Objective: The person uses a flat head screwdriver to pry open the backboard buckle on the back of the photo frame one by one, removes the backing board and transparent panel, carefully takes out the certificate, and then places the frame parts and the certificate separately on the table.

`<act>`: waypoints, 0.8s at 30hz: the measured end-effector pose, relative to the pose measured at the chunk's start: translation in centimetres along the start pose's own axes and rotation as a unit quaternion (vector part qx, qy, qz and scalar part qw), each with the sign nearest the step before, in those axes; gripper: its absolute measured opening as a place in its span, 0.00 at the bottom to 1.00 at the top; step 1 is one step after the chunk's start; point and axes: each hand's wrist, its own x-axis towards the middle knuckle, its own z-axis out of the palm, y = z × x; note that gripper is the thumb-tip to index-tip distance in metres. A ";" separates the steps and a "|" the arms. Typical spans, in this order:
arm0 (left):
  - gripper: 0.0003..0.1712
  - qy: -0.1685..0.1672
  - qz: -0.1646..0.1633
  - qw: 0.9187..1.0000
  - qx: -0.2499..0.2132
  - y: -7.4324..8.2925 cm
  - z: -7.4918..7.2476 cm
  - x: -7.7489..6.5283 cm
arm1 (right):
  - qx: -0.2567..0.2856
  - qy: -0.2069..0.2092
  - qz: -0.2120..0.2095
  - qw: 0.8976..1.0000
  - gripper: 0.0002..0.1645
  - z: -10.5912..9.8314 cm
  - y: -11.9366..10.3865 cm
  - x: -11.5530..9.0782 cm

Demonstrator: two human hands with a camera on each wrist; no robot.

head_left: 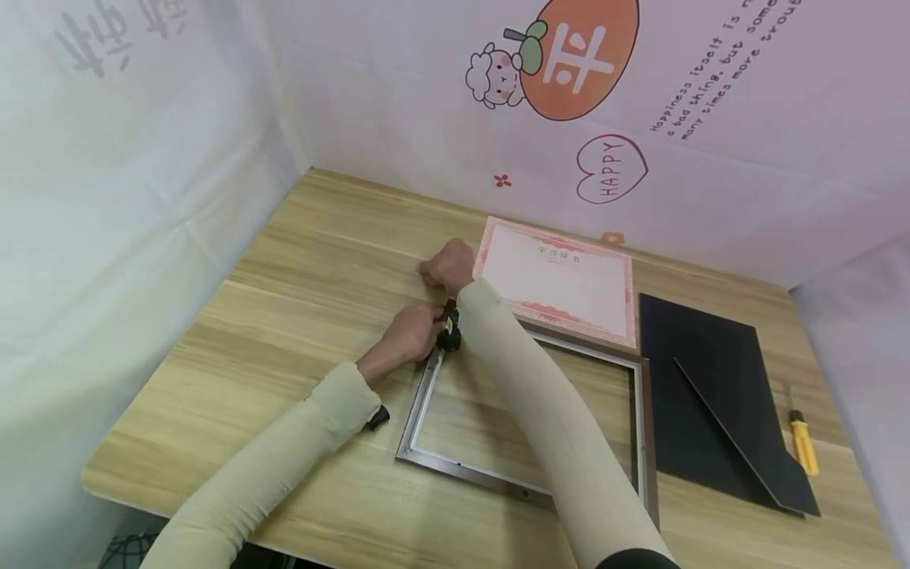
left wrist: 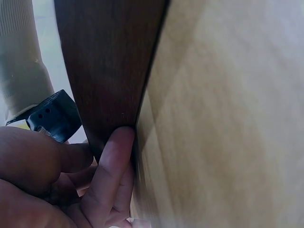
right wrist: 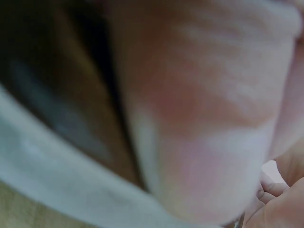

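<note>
A brown picture frame [head_left: 645, 427] with a silvery inner edge lies on the wooden table, bare tabletop showing through it. At its left side, near the far-left corner, my left hand [head_left: 408, 336] grips the rail. The left wrist view shows that hand's fingers [left wrist: 114, 156] against the dark wood of the frame [left wrist: 109, 57], low by the table. My right hand [head_left: 449, 267] reaches across and holds the same corner with curled fingers. Up close and blurred in the right wrist view, its finger [right wrist: 204, 118] presses beside the frame's edge; the fingertips are hidden in the head view.
Behind the frame lies a pink-bordered certificate [head_left: 554, 276]. Right of it is a black backing board [head_left: 711, 332] with a raised flap. A yellow-handled screwdriver [head_left: 803, 446] lies near the right edge. Printed white cloth [head_left: 398, 103] hangs behind the table [head_left: 284, 316].
</note>
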 end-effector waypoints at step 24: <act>0.10 -0.018 0.006 0.999 -0.038 -0.7 0.3 -0.1 | -0.015 -0.055 -0.084 0.995 0.17 -1.3 1.3 -0.3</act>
